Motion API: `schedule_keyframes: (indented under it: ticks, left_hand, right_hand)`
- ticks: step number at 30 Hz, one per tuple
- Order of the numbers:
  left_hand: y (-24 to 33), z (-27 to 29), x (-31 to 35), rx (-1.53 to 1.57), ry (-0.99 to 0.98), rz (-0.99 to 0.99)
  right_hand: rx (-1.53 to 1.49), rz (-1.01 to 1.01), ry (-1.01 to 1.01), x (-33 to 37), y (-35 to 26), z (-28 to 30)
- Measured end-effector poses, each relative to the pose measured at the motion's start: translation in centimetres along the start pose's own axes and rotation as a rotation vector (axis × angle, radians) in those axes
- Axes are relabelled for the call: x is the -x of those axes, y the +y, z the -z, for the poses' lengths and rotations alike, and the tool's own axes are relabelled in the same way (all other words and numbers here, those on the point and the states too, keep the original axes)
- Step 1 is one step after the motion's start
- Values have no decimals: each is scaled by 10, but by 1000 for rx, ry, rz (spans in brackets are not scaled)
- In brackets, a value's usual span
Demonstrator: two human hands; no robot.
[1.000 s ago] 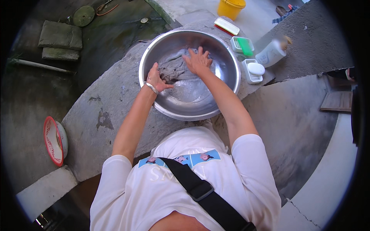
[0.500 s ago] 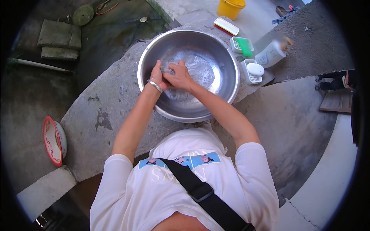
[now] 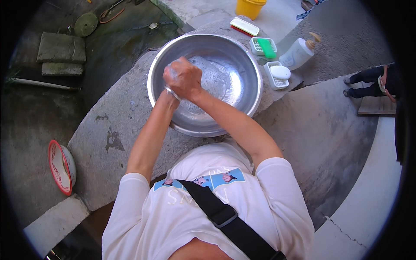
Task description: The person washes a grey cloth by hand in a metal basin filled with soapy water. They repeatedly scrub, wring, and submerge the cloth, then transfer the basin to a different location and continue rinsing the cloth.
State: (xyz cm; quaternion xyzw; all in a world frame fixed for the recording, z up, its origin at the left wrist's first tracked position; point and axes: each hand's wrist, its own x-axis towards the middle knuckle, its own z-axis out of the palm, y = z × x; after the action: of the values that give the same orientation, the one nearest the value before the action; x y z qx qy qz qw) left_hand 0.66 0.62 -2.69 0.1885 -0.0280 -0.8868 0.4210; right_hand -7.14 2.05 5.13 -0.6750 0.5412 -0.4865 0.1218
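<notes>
Right hand (image 3: pixel 190 79) curled tight on wet grey cloth (image 3: pixel 173 72), over left side of steel basin (image 3: pixel 245 106); left hand (image 3: pixel 168 78) mostly hidden, grip can't tell. Right of basin: white soap (image 3: pixel 281 73) on dish (image 3: pixel 271 81), green block (image 3: pixel 266 48), scrub brush (image 3: pixel 245 26), pump bottle (image 3: pixel 296 54).

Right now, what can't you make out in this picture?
In the head view:
Left hand: mostly hidden by the right hand.
What they grip, if anything: covered by the hands themselves.
Yellow bucket: partly cut off by the upper edge.
Other person: partly cut off by the dark lens rim.
</notes>
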Motion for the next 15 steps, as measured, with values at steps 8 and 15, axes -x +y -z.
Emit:
schedule_keyframes:
  ticks: [8,15]
  left_hand:
    - [-10,-49,17,-358,395,-54]
    - [6,-23,24,-327,565,71]
  right_hand:
    - [320,-175,-189,-18,88,3]
    - [462,-143,-547,29,167,-18]
